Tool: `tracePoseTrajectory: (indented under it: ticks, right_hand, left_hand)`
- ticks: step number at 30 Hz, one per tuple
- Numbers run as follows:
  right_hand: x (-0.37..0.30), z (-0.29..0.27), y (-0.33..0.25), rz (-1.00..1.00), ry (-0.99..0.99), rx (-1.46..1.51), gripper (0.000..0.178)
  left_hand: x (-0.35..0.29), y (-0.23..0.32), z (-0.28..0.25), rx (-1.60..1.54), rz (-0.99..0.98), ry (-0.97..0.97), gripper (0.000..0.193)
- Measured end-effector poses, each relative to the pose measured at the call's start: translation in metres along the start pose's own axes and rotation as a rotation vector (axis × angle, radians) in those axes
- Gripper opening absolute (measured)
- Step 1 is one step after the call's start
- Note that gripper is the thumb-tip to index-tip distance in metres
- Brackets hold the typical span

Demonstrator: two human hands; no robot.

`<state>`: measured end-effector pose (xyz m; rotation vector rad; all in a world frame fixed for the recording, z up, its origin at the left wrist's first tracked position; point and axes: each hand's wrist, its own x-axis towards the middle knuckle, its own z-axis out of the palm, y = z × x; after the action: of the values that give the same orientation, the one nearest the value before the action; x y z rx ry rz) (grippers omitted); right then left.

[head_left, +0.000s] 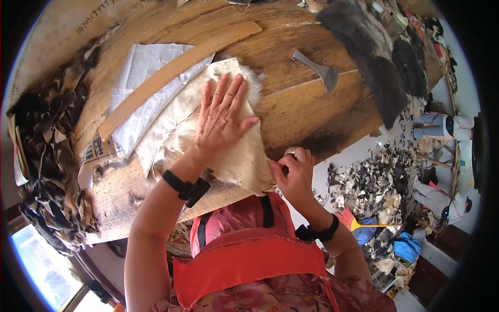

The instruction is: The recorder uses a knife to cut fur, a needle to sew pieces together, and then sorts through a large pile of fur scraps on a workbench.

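A cream-white fur pelt [176,122] lies on the wooden work table, its longer hair showing at the far edge. My left hand [221,117] rests flat on it with fingers stretched out, holding nothing. At the pelt's near right corner, my right hand [296,174] is closed, thumb and fingertips pinching the edge just past the table's rim. A ring-like metal piece shows on that hand; whether anything else is inside the grip is hidden. Beyond and to the right lies a metal blade tool [317,70] with a flared, curved end.
A long wooden strip [179,78] crosses a white woven sheet [148,62] left of the pelt. Dark fur scraps [47,130] pile along the table's left; a dark pelt [364,57] covers the far right. Fur scraps [369,179] and a red-and-yellow broom [353,221] lie on the floor. Two people work at right.
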<state>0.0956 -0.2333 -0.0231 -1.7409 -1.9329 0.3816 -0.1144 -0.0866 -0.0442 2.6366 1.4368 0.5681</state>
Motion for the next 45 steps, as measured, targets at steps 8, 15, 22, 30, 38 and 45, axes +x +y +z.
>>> tracePoseTrajectory:
  ticks: [8,15,22,30,38,45]
  right_hand:
    - [0.056,-0.030,-0.033,-0.124,0.062,0.111,0.013]
    - [0.163,0.044,-0.048,-0.745,-0.381,0.133,0.043]
    - [0.168,0.073,-0.025,-0.914,-0.423,-0.124,0.068]
    - [0.169,0.065,-0.029,-0.880,-0.505,-0.165,0.078]
    - [0.171,0.067,-0.026,-0.894,-0.517,-0.204,0.079]
    - [0.168,0.066,-0.031,-0.899,-0.488,-0.164,0.077]
  left_hand:
    - [0.004,0.005,-0.019,-0.201,-0.073,0.005,0.083]
    - [-0.087,0.060,-0.055,-0.178,0.265,0.041,0.044]
    - [-0.082,0.079,-0.023,-0.044,0.224,-0.057,0.032]
    - [-0.080,0.087,-0.028,-0.102,0.198,-0.038,0.019]
    - [-0.081,0.071,-0.018,-0.710,-0.010,-0.060,0.020]
    - [-0.088,0.084,-0.032,-0.624,0.191,-0.061,0.020]
